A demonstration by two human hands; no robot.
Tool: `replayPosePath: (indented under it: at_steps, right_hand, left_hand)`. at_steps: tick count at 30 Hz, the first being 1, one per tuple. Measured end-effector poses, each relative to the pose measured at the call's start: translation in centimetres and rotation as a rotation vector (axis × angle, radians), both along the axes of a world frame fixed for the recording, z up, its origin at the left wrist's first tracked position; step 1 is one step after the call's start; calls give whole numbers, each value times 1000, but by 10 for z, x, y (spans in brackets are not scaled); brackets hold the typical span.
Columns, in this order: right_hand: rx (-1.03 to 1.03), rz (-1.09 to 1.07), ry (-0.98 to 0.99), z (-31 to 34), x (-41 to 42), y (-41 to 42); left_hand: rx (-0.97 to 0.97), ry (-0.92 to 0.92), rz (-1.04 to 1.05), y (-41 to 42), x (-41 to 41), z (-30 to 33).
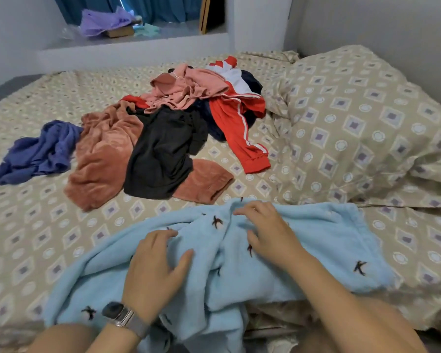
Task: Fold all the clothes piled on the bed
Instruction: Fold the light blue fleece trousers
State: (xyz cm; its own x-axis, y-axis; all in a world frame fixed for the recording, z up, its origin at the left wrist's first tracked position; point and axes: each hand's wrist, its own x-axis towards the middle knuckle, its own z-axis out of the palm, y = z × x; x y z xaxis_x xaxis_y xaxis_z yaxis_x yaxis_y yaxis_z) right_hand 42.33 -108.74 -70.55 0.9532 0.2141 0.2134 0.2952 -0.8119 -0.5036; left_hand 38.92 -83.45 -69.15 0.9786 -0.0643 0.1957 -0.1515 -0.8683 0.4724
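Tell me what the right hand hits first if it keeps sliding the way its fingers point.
The right hand points up-left across the light blue fleece garment; past its far edge, probably the rust-pink fleece piece, though depth is unclear.

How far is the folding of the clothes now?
Done: no folded garment shows. In hand: both the left hand and right hand rest on the crumpled light blue fleece. Left: the purple garment, pink fleece, black garment and red jacket lie unfolded.
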Motion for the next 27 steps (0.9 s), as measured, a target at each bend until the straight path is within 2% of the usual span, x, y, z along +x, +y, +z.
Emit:
replayPosePath:
  at_steps: [3, 5, 7, 11, 13, 15, 16, 17, 19, 21, 22, 25, 27]
  right_hand:
    - [-9, 113, 7, 5, -7, 50]
    - [-24, 109, 98, 6, -4, 64]
    - [-59, 112, 179, 5, 5, 68]
    - [-139, 142, 205, 4, 14, 79]
    - [-172, 190, 194, 3, 11, 86]
    - [-152, 206, 236, 1, 9, 90]
    - [-139, 194, 268, -2, 11, 91]
    - [-130, 175, 294, -4, 13, 92]
    - [-121, 146, 336, -7, 19, 93]
    - [-105, 132, 357, -10, 24, 95]
    - [-101, 130, 360, -12, 25, 97]
    - [-97, 138, 361, -16, 31, 101]
    - [-84, 138, 376, -17, 36, 102]
  left_hand:
    - [51, 33, 247, 49, -27, -23]
    - [183, 229, 425, 81, -35, -32]
    - [256, 470, 515, 114, -33, -39]
    - [365, 695, 613, 170, -11, -48]
    - [259, 755, 522, 180, -6, -36]
    - [-92, 683, 402, 183, -1, -18]
    - [-178, 630, 334, 185, 4, -6]
    - [-164, 605, 250, 190, 13, 5]
    - [88, 628, 148, 203, 45, 31]
    - [546, 609, 155, 212, 86, 58]
    - [705, 556, 185, 213, 107, 71]
    - [1010, 310, 285, 205, 154, 81]
    - [996, 139, 371, 191, 169, 68]
